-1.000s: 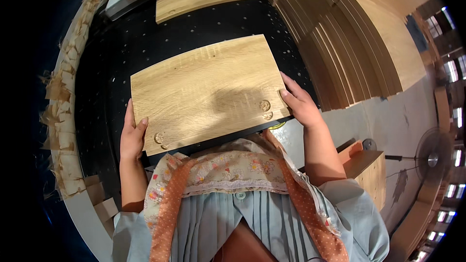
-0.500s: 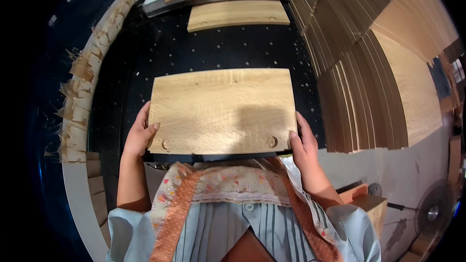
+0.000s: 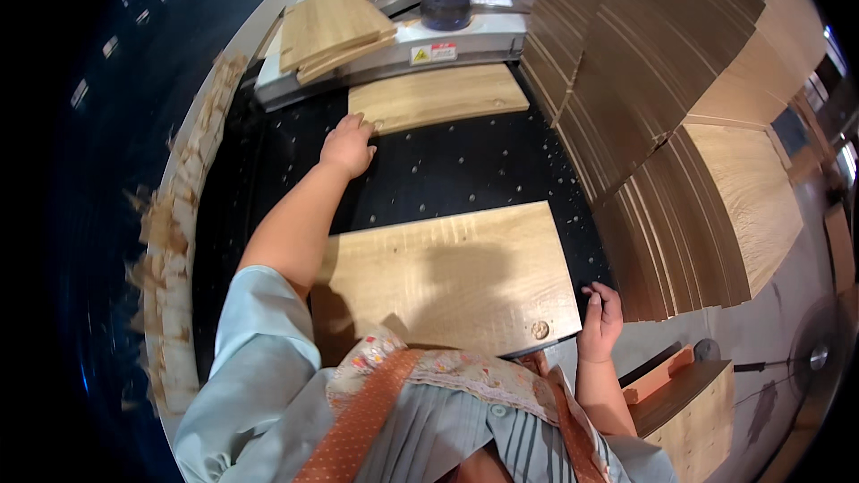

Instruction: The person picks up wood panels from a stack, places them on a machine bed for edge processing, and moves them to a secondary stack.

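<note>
One near board [image 3: 447,259] by the apron [image 3: 483,376]; right hand [image 3: 601,315] loosely curled near its corner, holding nothing. Up the black table [image 3: 420,170], left hand [image 3: 347,145] touches far board [image 3: 438,94] at near-left corner; can't tell if grasping. I'd press squarely there, avoid skew.

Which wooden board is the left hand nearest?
The far board on the black tabletop, its corner at the left hand; the near board lies by the apron.
</note>
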Tool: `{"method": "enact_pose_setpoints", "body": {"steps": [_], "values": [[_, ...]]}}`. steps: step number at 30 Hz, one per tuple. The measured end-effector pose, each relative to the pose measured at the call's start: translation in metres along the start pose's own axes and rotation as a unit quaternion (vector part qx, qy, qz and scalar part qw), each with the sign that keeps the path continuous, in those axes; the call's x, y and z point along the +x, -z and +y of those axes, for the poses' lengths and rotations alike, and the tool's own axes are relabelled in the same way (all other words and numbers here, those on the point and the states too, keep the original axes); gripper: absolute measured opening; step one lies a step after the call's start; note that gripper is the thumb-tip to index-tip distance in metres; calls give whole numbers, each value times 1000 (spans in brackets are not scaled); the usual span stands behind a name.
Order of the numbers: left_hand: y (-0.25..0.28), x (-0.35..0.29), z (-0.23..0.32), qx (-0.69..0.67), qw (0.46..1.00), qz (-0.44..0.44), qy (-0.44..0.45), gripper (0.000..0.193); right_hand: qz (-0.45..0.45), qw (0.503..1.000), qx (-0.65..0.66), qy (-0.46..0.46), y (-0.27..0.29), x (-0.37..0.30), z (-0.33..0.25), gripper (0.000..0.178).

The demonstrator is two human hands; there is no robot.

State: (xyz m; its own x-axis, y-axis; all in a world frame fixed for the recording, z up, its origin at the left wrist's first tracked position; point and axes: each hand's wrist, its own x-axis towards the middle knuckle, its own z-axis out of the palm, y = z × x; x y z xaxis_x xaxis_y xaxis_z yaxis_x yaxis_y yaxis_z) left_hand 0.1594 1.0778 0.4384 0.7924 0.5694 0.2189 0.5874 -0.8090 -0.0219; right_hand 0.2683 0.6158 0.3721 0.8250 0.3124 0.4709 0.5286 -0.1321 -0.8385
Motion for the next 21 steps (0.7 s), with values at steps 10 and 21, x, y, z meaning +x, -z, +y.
{"method": "enact_pose_setpoints", "body": {"steps": [10, 21], "values": [[-31, 29, -7, -68, 993, 6, -101, 12, 17, 998, -44, -37, -3, 0, -8, 13], [67, -96, -10, -420, 891, 19, -171, 23, 1, 998, -60, -24, -2, 0, -8, 15]]}}
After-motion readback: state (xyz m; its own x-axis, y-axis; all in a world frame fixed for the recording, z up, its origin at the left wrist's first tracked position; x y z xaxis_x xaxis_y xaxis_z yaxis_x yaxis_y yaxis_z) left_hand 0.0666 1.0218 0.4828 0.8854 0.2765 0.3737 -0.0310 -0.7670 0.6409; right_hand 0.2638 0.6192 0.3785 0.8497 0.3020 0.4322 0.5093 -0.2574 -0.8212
